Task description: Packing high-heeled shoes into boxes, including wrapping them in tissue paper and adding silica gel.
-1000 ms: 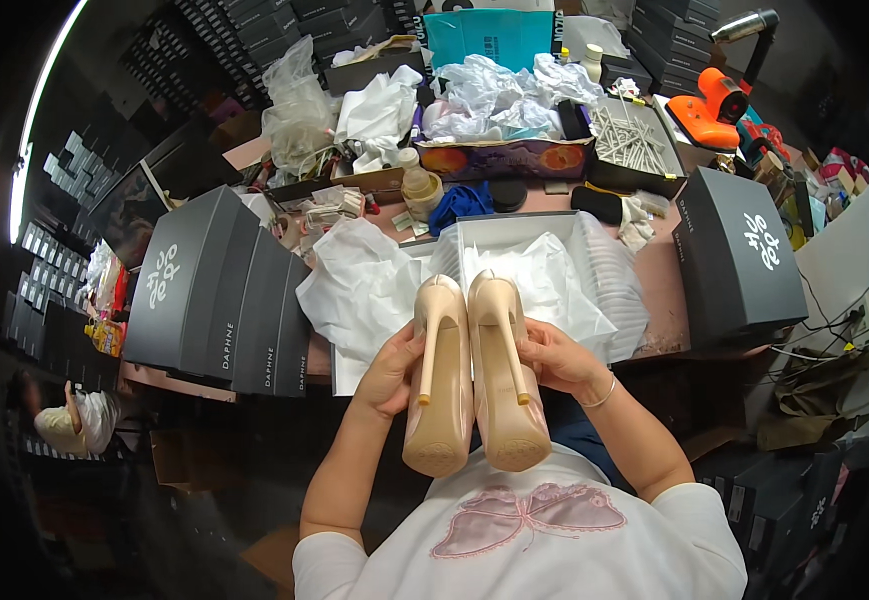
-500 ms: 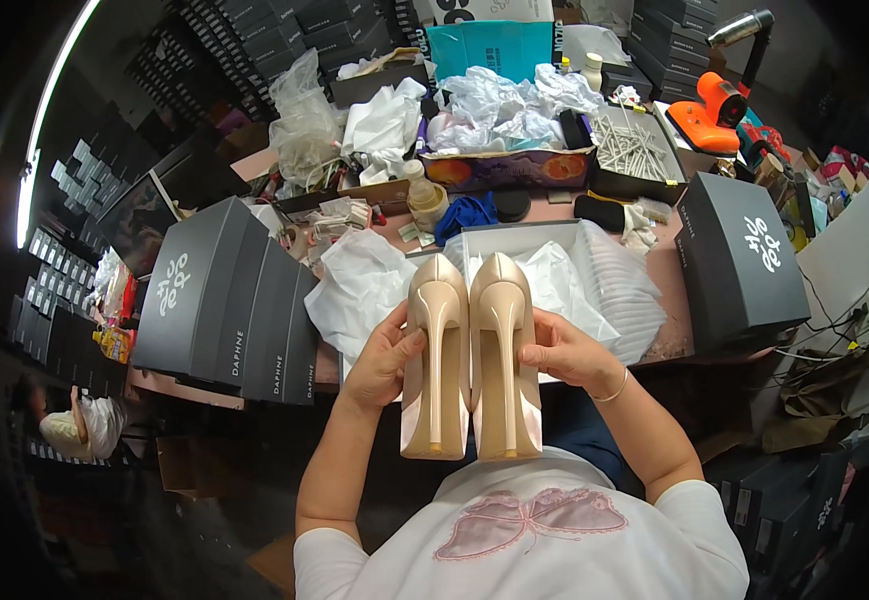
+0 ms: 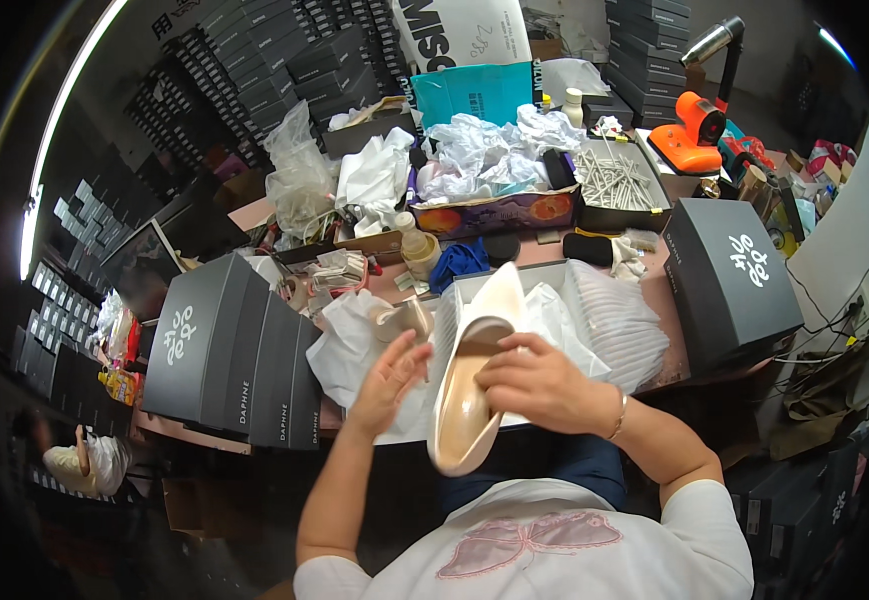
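A cream satin high-heeled shoe [image 3: 467, 400] is tilted in front of me, its pointed toe away from me and its tan insole upward. My right hand [image 3: 535, 380] grips it at the right side, the fingers reaching into its opening. The matching high-heeled shoe [image 3: 400, 322] lies on the white tissue paper [image 3: 343, 335] to the left, partly hidden behind my left hand [image 3: 391, 382]. That hand is open, its fingers stretched out and slightly smeared, close to this shoe; whether it touches the shoe is unclear. The open shoebox [image 3: 555, 272] with tissue lies beyond the held shoe.
Dark grey shoeboxes stand upright at the left [image 3: 205, 350] and another box [image 3: 730, 280] at the right. White foam sheets [image 3: 620, 320] lie near the open box. Behind are a bottle [image 3: 417, 250], a blue cloth [image 3: 458, 263], a carton of crumpled paper [image 3: 495, 213] and an orange tool [image 3: 690, 140].
The two shoes, held side by side with soles up, are now apart. One is turned insole up in my right hand; the other lies left on the tissue, and my left hand has opened.
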Tool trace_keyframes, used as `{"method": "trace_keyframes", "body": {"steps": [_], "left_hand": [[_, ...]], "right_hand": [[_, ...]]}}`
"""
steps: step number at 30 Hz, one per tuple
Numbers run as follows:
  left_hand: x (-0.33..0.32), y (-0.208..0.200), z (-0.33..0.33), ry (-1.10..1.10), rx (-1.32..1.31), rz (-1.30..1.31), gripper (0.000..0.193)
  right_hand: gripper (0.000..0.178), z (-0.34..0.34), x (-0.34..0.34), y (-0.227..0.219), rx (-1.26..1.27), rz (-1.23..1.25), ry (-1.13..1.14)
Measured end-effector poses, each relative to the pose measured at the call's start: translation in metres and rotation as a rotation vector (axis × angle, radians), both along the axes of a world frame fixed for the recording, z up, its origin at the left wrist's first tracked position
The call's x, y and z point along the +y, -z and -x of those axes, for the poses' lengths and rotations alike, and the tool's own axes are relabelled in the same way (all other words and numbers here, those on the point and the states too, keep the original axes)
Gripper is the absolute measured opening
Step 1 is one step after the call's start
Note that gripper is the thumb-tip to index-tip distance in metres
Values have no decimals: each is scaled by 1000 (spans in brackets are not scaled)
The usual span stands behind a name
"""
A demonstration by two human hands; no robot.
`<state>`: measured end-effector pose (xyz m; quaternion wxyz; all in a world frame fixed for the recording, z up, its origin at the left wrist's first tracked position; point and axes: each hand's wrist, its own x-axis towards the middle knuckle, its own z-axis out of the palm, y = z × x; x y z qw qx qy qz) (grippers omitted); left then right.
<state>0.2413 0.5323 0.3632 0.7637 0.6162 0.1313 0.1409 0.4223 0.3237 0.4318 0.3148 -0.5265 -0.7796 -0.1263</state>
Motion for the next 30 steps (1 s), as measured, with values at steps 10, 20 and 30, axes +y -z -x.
{"method": "trace_keyframes", "body": {"steps": [10,20,30], "left_hand": [[-79,1,-12,-438,-142,328,89],[-105,7,-38,-230,-34,-164,78],[-31,102,-251,202,737,-153,51]], "right_hand": [[67,18,-55,81,1160,305,189],[74,12,-81,79,803,338,479],[71,-36,-177,85,1851,-174,334]]}}
